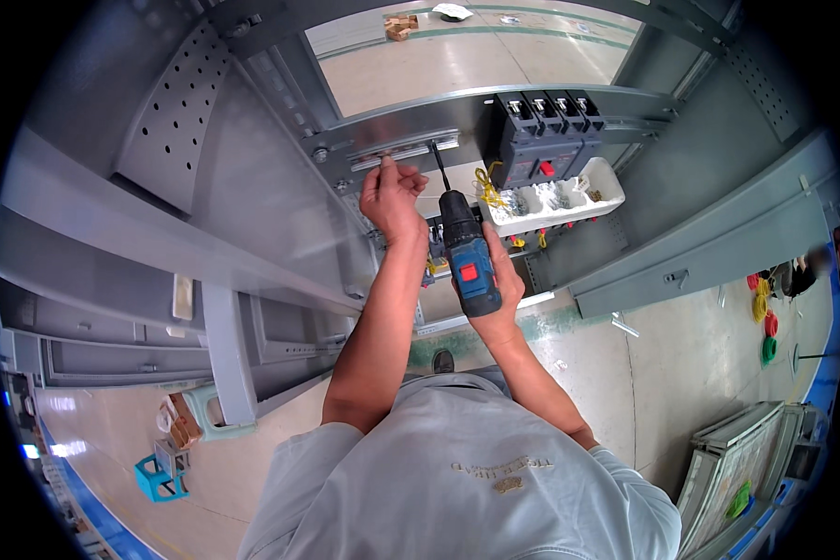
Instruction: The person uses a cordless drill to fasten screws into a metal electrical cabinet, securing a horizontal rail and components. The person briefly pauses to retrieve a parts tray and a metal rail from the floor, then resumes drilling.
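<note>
My right hand [504, 280] is wrapped round a blue and black cordless drill [469, 266] with a red patch on its body. The drill's long, thin bit points away from me, and its tip meets a slotted metal mounting rail [406, 149] near the rail's right end. At the left part of this rail, my left hand [397, 194] has its fingertips against the lower edge, steadying it with the fingers curled. The rail lies along a grey crossbar [345, 143] of the cabinet frame. Whether a screw sits under the bit is too small to tell.
Right of the drill, a dark grey circuit breaker [546, 154] with a red lever is mounted on the crossbar. A white divided tray [609, 187] of small hardware stands below it, beside yellow wires [488, 187]. Grey cabinet panels [280, 177] enclose both sides. A blue stool [159, 481] stands behind left.
</note>
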A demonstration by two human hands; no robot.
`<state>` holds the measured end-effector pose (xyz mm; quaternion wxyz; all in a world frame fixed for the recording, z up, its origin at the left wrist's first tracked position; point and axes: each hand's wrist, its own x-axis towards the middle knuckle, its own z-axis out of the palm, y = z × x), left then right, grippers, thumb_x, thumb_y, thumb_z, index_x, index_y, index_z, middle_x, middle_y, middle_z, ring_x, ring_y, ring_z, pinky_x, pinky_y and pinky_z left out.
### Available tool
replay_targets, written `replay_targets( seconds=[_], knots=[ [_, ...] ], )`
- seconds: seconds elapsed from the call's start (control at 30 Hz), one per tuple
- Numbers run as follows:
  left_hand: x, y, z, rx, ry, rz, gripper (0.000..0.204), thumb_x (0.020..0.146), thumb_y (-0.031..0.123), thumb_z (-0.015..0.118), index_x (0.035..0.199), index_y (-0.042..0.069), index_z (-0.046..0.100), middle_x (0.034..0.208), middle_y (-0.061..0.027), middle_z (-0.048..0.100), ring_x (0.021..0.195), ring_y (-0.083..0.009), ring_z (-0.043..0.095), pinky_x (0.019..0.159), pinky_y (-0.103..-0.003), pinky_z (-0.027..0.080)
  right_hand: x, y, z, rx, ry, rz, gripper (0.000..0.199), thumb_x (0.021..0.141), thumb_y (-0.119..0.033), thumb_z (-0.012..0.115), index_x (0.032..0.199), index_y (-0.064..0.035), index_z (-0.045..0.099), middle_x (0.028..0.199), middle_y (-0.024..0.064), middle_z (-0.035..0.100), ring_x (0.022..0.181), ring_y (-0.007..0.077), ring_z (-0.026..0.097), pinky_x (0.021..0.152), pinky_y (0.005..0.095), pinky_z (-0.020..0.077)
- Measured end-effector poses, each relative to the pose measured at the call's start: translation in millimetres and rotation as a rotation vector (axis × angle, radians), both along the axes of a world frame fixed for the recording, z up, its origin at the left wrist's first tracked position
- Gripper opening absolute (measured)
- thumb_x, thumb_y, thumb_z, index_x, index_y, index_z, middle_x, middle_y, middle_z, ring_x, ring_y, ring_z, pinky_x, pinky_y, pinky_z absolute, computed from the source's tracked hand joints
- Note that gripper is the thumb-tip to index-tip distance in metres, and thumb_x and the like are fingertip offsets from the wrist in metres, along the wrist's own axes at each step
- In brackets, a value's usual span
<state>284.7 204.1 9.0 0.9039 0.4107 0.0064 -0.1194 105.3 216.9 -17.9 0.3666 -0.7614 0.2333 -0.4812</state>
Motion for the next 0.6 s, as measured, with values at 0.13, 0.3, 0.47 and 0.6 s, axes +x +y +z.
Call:
replay_targets(
  seconds=[0.13,0.3,0.47,0.6],
  knots=[
    [3.2,0.6,-3.7,-0.021,0.026,-0.028,0.021,0.096,0.020,0.064,0.085,0.004,0.056,0.071,-0.0079,0.064,0.054,-0.0178,0.061,0.053,-0.031,0.050,-0.9,-0.3,3.1,0.000,0.022,0.001,0.081,0.067,0.003,0.078,0.142,-0.0024,0.049,0.122,0.0170,0.066,0.103,0.0253,0.068,0.091,0.0311,0.0508],
    [4.0,1.0,-4.2,-0.037,0.050,-0.046,0.020,0.096,0.019,0.065,0.085,0.004,0.056,0.071,-0.0078,0.064,0.055,-0.0174,0.061,0.055,-0.032,0.052,-2.2,0.5,3.1,0.036,0.046,0.009,0.083,0.066,0.002,0.079,0.143,-0.0034,0.048,0.121,0.0166,0.066,0.103,0.0253,0.068,0.092,0.0313,0.0507],
    [1.4,0.7,-5.1,-0.022,0.059,-0.043,0.020,0.096,0.019,0.064,0.085,0.004,0.056,0.071,-0.0077,0.064,0.055,-0.0170,0.060,0.057,-0.033,0.054,-1.9,-1.0,1.0,0.015,0.045,0.008,0.084,0.067,0.001,0.079,0.144,-0.0033,0.047,0.120,0.0158,0.067,0.102,0.0250,0.068,0.091,0.0312,0.0505],
    [1.4,0.5,-4.9,-0.020,0.012,-0.021,0.021,0.097,0.019,0.064,0.084,0.004,0.057,0.071,-0.0077,0.064,0.055,-0.0168,0.061,0.057,-0.033,0.054,-1.7,-1.3,2.2,-0.008,0.056,-0.021,0.085,0.067,0.001,0.079,0.145,-0.0025,0.045,0.112,0.0147,0.068,0.097,0.0254,0.068,0.088,0.0319,0.0517]
  ],
)
